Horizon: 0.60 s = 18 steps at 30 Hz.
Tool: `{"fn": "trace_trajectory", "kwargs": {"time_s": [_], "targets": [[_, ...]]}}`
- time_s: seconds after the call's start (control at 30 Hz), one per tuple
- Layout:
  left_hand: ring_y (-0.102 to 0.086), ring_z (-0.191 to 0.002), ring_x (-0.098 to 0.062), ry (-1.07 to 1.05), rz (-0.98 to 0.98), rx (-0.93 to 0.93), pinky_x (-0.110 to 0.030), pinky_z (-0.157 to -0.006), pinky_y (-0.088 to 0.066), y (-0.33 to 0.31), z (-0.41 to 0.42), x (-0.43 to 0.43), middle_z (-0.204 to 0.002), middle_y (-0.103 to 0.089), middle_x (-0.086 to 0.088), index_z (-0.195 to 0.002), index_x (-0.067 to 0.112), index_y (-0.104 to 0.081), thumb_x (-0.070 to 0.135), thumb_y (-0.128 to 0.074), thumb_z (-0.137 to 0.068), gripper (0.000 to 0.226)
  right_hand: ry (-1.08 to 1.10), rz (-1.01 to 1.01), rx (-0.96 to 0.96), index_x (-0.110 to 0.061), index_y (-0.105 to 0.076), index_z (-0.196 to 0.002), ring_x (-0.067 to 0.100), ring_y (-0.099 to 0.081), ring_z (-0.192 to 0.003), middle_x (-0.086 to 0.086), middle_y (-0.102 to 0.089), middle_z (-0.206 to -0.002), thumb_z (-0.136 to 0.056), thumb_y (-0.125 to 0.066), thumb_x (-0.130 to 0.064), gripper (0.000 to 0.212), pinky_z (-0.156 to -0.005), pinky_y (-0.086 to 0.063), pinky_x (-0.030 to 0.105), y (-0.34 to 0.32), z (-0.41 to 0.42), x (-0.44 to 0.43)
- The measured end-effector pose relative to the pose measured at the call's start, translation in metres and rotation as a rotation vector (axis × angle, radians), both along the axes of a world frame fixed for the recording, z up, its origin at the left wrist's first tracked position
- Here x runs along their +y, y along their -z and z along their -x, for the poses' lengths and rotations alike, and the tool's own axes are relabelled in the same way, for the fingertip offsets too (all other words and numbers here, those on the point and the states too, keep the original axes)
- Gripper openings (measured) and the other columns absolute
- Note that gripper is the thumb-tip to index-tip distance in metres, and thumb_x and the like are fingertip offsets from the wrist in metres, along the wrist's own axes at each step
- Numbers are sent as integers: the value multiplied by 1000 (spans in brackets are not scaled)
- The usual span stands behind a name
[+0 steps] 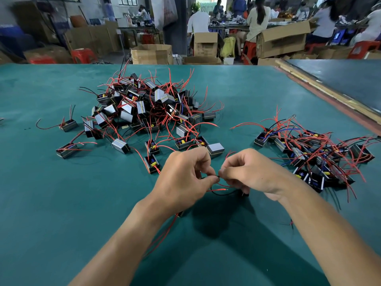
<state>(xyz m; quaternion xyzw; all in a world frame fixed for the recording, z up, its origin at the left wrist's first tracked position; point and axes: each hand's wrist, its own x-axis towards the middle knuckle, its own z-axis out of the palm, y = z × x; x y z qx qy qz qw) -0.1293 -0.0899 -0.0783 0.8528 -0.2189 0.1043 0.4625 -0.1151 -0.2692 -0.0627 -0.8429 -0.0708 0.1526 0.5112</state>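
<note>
My left hand (183, 178) and my right hand (251, 172) meet fingertip to fingertip just above the green table (41, 203). Both pinch the ends of thin black and red wires (221, 189) between thumb and forefinger. The wires loop down below the hands to a small dark module (245, 194), mostly hidden under my right hand. Another red wire (162, 234) trails out from under my left wrist.
A large heap of small black modules with red and black leads (148, 108) lies beyond the hands. A smaller tangled pile (317, 153) sits to the right. Stray modules (121, 145) dot the left. A wooden table edge (329, 96) runs along the right. People work among cardboard boxes (151, 53) behind.
</note>
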Motion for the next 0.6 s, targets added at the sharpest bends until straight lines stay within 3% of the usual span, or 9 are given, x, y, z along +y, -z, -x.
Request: {"fn": "trace_trajectory", "kwargs": {"time_s": [0.07, 0.13, 0.27, 0.37, 0.47, 0.6], "targets": [[-54, -49, -13, 10, -41, -29, -21, -47, -39, 0, 2, -2, -69, -67, 25, -65, 34, -37, 9, -80, -72, 50, 6, 16, 68, -18, -63, -54, 8, -43, -41, -5, -53, -48, -87, -64, -11, 34, -39, -34, 17, -1, -1, -1], [-51, -48, -13, 9, -46, -27, -20, -48, -38, 0, 2, -3, -70, -67, 24, -66, 34, -38, 10, -79, -72, 49, 13, -5, 69, -17, -63, -55, 8, -43, -40, -4, -53, -48, -86, -63, -9, 32, -40, -34, 18, -1, -2, 0], [-40, -46, -10, -30, 117, 124, -21, -48, -37, 1, -5, 1, -71, -72, 7, -67, 26, -42, 5, -80, -73, 44, 0, -110, -221, -17, -67, -67, 6, -48, -45, -7, -60, -53, -84, -74, -5, 23, -43, -39, 18, 2, -2, 0], [-44, -46, -9, -31, 208, 234, -20, -46, -38, 2, -8, 3, -70, -73, 1, -69, 19, -41, 1, -80, -74, 43, -59, -32, -408, -25, -70, -68, 4, -54, -52, -7, -67, -60, -83, -77, -7, 24, -54, -46, 23, 4, -4, -2], [-43, -43, -7, -17, 253, 288, -16, -43, -36, 3, -8, 3, -72, -74, -4, -70, 18, -41, -2, -79, -75, 43, -101, 48, -473, -31, -71, -70, 0, -57, -56, -12, -69, -64, -83, -77, -11, 25, -59, -49, 20, 4, -3, -4], [-39, -46, -11, 0, 243, 288, -16, -44, -34, 2, -8, 3, -71, -74, -1, -72, 18, -39, -1, -77, -76, 43, -123, 161, -466, -25, -69, -71, 20, -62, -63, 0, -70, -68, -88, -73, -18, 18, -68, -54, 40, 4, -5, -8]]}}
